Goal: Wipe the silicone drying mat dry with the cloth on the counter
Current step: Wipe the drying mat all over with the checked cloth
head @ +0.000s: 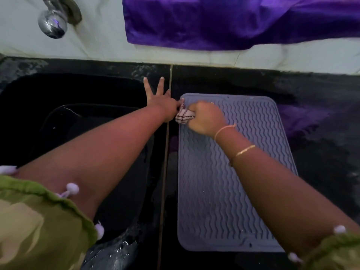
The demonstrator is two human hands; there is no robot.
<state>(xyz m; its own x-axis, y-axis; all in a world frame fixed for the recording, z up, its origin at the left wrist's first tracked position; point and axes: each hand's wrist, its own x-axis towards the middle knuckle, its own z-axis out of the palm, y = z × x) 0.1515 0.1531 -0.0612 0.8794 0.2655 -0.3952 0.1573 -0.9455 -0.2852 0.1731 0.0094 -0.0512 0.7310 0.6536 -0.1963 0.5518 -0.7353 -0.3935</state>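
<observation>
No readable text or labels anywhere; pic's blurry, maybe hiding some.

A grey-lavender silicone drying mat (224, 182), round-cornered and ridged in waves, is laid flat on the black counter (321, 133), while a white cloth (183, 116) with dark red lines is held bunched on its far left corner.

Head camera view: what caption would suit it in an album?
Right hand grips a bunched cloth on the grey ridged drying mat, left hand splayed at its corner.
</observation>
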